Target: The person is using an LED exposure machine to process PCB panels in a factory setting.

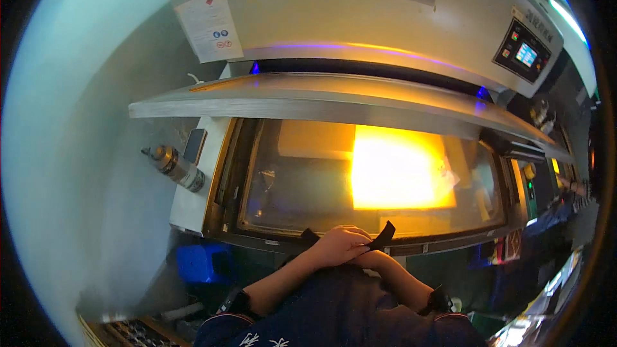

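- Centrally, both hands meet at the 6 o'clock position of the view, just in front of the machine's lower front edge.
- Left hand (pixel 339 244): lies on top, fingers curled loosely downward, resting over the other hand. Its fingertips touch a black strap (pixel 384 234), which sticks up at about 1 o'clock from the knuckles.
- Right hand (pixel 375 259): sits underneath, mostly covered by the left; how far it is open cannot be told. It appears to touch the same strap, though the overlap hides the contact.
- Second end of black strap: shows at 10 o'clock from the left hand, against the frame.
- Both forearms enter from the lower edge, each with a dark band at the wrist, crossing above a dark blue garment.
- Exposure machine (pixel 360 19): fills the upper half, with a raised metal lid (pixel 308 99) at 12 o'clock and a small control screen (pixel 526 54) at 2 o'clock.
- Glass bed (pixel 302 180): lies open directly beyond the hands; a bright yellow-orange glow (pixel 398 167) occupies its centre-right.
- Spray can (pixel 177 167): lies on its side on the machine's white ledge at 9 o'clock, just beside a dark phone (pixel 195 144).
- Blue box (pixel 202 262): stands below the ledge at 8 o'clock.
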The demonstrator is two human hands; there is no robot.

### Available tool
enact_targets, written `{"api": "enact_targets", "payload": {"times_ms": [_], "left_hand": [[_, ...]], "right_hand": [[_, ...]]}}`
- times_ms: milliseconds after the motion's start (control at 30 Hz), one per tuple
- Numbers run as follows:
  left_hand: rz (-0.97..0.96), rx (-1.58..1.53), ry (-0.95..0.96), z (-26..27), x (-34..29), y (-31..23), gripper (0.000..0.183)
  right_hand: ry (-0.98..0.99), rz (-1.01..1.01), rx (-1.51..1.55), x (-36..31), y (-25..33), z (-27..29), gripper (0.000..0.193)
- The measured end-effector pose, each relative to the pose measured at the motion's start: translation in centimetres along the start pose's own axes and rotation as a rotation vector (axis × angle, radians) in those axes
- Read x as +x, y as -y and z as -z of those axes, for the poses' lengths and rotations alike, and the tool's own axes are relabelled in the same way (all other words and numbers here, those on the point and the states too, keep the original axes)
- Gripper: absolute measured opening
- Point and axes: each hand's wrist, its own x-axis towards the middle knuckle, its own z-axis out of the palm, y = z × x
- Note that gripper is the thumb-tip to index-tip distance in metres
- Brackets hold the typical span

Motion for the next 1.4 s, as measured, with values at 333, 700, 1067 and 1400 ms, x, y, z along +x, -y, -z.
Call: {"api": "enact_targets", "payload": {"times_ms": [333,700,1067,1400], "left_hand": [[0.641,-0.181,-0.129,-9.7,4.0,-3.4,0.028],[0.825,-0.386,0.04,-21.4,0.2,-4.4,0.03],[0.777,-0.721,-0.676,-15.9,-9.2,-1.1,0.029],[0.998,-0.501,-0.384,-23.6,-4.0,-7.2,0.024]], "right_hand": [[0.098,-0.043,0.272,-11.7,0.2,4.9,0.043],[-0.086,-0.16,0.877,-19.3,-1.2,7.6,0.041],[0.474,0.254,-0.916,-14.4,-1.2,5.5,0.031],[0.149,0.67,-0.92,-15.7,2.9,7.4,0.034]]}}
